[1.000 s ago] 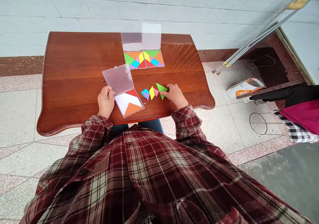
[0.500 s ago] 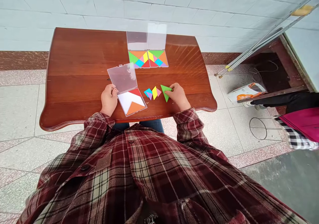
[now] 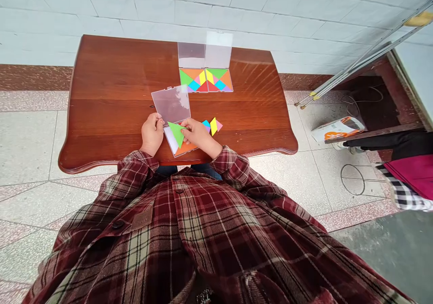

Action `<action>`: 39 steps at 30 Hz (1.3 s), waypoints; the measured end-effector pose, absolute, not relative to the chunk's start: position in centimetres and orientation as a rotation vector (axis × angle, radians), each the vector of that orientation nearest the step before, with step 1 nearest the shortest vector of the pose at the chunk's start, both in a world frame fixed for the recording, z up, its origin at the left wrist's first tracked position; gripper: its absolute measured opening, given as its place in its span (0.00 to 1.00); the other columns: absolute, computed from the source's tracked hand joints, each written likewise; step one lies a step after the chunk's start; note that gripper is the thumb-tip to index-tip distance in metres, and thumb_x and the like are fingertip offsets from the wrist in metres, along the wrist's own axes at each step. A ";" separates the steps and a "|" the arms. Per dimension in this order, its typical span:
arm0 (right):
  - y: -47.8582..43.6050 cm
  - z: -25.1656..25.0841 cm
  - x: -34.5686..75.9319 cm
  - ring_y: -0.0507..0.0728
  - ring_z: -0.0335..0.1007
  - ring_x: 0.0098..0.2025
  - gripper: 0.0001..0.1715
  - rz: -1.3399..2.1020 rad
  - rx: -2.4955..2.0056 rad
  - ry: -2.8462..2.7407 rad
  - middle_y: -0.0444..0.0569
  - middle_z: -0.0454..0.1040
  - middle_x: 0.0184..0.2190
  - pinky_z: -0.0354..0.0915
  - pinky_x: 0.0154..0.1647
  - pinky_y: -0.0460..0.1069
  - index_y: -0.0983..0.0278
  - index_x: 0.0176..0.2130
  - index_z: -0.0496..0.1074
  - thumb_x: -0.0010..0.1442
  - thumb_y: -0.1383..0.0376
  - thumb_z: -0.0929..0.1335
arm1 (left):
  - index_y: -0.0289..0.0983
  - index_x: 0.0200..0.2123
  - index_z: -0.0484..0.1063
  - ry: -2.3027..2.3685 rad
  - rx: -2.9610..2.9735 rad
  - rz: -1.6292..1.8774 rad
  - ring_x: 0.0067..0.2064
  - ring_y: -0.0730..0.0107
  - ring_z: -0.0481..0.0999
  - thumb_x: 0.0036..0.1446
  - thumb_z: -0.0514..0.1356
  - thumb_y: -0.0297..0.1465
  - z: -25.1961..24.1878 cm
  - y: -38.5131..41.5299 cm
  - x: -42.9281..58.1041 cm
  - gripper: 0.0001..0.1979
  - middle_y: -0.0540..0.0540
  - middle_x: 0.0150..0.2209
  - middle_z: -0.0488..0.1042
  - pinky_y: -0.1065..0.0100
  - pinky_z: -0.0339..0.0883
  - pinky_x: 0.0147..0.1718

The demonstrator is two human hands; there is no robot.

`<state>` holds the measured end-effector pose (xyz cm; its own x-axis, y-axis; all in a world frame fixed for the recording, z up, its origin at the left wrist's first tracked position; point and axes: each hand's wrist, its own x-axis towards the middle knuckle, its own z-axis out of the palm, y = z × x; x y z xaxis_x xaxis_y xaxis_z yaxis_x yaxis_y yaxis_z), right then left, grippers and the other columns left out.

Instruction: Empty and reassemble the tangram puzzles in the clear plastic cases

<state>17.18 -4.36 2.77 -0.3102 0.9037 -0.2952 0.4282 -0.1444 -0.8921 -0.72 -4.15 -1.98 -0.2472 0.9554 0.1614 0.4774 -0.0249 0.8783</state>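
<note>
My right hand (image 3: 199, 135) pinches a green plastic tangram triangle (image 3: 177, 133) and holds it over the tray of an open clear plastic puzzle case (image 3: 171, 104). My left hand (image 3: 152, 134) grips the case's left edge. The triangle and my right hand hide most of the white tray, and an orange triangle (image 3: 185, 149) shows at its near corner. To the right lie a blue triangle (image 3: 206, 124), a yellow parallelogram (image 3: 213, 126) and a pink triangle (image 3: 219, 125). Two open cases with filled coloured tangram squares (image 3: 205, 80) stand farther back.
All of this lies on a dark polished wooden table (image 3: 111, 92) against a tiled wall. On the floor to the right are a printed box (image 3: 338, 129), a wire ring (image 3: 352, 180) and a magenta and checked cloth (image 3: 411, 177). Metal poles (image 3: 365, 60) lean overhead.
My right hand has carried the green triangle left from beside the loose pieces to above the open case. The view has shifted slightly, and my left hand still grips the case.
</note>
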 end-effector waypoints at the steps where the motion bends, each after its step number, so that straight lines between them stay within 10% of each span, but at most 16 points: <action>1: -4.3 2.7 16.9 0.47 0.69 0.23 0.06 1.454 -1.514 -1.685 0.36 0.67 0.25 0.65 0.23 0.41 0.61 0.38 0.62 0.60 0.71 0.64 | 0.40 0.37 0.65 1.748 1.498 1.225 0.32 0.71 0.74 0.59 0.53 0.28 -2.0 -4.2 -0.7 0.03 0.50 0.31 0.74 0.68 0.69 0.39; 15: -4.9 2.8 15.6 0.49 0.70 0.19 0.09 1.518 -1.633 -1.706 0.34 0.66 0.17 0.66 0.22 0.42 0.61 0.36 0.61 0.63 0.74 0.65 | 0.40 0.37 0.65 1.736 1.501 1.235 0.34 0.70 0.74 0.58 0.54 0.28 -2.0 -4.2 -0.6 0.04 0.50 0.31 0.74 0.67 0.69 0.40; 29: -5.0 3.7 16.9 0.56 0.71 0.42 0.16 0.985 -1.588 -2.349 0.52 0.74 0.44 0.64 0.48 0.52 0.65 0.48 0.72 0.59 0.70 0.68 | 0.40 0.38 0.66 1.733 1.480 1.229 0.33 0.71 0.74 0.59 0.54 0.27 -2.2 -4.2 -0.5 0.04 0.50 0.32 0.74 0.68 0.68 0.40; 39: -4.3 3.4 19.2 0.56 0.72 0.42 0.11 1.031 -1.533 -2.109 0.48 0.76 0.38 0.66 0.48 0.52 0.64 0.40 0.74 0.57 0.72 0.65 | 0.39 0.39 0.66 1.747 1.515 1.213 0.34 0.71 0.75 0.60 0.53 0.29 -2.2 -4.3 -0.6 0.05 0.49 0.34 0.75 0.67 0.69 0.42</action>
<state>19.18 -4.35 3.38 -0.3621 0.9214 -0.1413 0.6774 0.1559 -0.7189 -0.64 -4.27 -2.20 -0.2354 0.9581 0.1631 0.4876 -0.0288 0.8726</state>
